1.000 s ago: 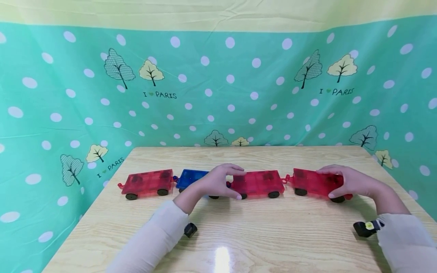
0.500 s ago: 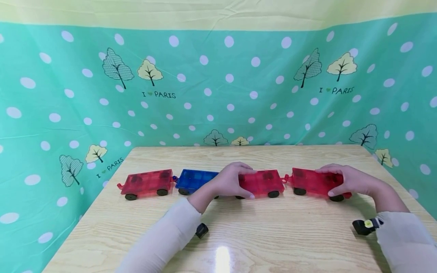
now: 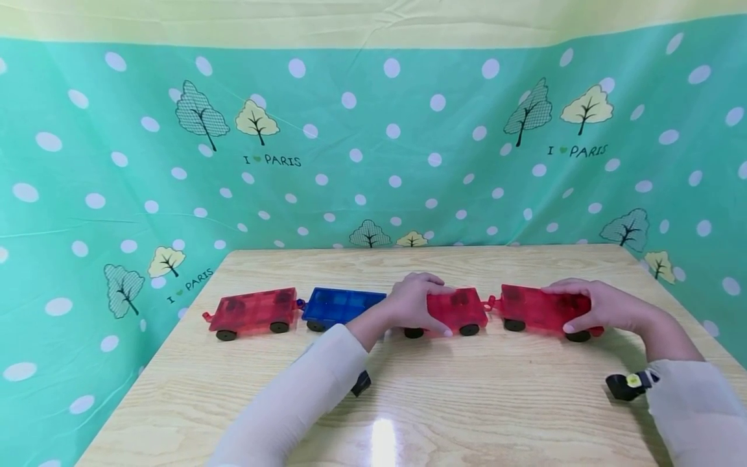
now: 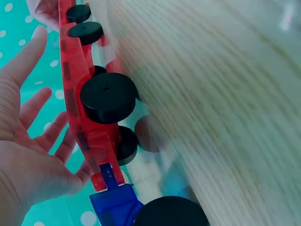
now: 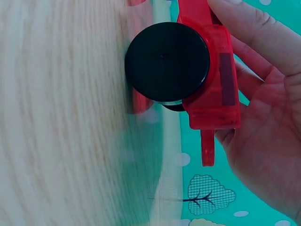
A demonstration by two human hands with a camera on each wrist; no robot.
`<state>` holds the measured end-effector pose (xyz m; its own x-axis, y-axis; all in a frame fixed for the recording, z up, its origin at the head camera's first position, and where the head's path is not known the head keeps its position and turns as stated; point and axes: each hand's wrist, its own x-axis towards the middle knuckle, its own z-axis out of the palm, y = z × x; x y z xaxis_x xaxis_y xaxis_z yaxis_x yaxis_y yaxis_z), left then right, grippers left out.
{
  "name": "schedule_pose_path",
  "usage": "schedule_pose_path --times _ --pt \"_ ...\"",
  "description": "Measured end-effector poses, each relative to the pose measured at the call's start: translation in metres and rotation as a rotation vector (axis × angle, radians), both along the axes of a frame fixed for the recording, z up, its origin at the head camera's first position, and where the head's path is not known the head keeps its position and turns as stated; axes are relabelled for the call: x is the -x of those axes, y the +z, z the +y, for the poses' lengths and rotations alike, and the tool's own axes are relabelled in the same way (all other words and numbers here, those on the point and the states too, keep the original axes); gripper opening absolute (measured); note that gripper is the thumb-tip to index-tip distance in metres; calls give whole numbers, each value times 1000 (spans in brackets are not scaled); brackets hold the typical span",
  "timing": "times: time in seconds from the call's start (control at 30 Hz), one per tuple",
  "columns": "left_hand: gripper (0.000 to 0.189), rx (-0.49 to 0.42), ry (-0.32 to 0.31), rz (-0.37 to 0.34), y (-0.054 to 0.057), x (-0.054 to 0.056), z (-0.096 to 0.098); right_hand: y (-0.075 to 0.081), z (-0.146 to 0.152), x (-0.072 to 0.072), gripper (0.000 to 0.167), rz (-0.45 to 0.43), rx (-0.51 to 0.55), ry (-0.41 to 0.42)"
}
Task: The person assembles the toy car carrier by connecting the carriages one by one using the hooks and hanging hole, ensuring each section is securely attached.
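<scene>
Four-wheeled toy train cars stand in a row on the table. From the left come a red car (image 3: 252, 311), a blue car (image 3: 338, 303), a middle red car (image 3: 463, 306) and a right red car (image 3: 525, 303). My left hand (image 3: 415, 301) spans the left part of the middle red car from above; in the left wrist view its thumb and fingers are spread, apparently clear of the car's side. My right hand (image 3: 604, 308) holds the right red car by its outer end, thumb on the near side and fingers behind. Hooked couplings (image 3: 489, 303) meet between the two right-hand cars.
The light wooden table (image 3: 467, 402) extends in front of the row. Behind it hangs a green dotted curtain (image 3: 373, 155) with printed trees. A black wrist camera (image 3: 627, 386) is strapped at the right cuff, low over the tabletop.
My left hand has slid right, from the gap by the blue car to over the middle red car, uncovering the blue car. My right hand and the cars stay about where they were.
</scene>
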<state>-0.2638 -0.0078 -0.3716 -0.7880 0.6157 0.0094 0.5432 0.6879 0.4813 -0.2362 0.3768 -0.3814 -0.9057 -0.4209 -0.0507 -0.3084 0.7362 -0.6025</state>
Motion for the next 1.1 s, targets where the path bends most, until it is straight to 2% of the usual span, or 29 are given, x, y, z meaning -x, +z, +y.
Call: schedule_pose_path --times 0.2,0.53,0.87,1.1 --pt "81 45 17 -29 1 5 7 0 2 1 75 -6 -20 -7" --pt "79 93 12 -23 -5 13 18 -1 3 1 75 -12 0 3" --pt "68 71 7 -43 -3 18 18 -1 -1 2 76 -21 -1 0" --pt "68 33 -47 -53 0 20 13 0 -5 0 75 -24 -2 12"
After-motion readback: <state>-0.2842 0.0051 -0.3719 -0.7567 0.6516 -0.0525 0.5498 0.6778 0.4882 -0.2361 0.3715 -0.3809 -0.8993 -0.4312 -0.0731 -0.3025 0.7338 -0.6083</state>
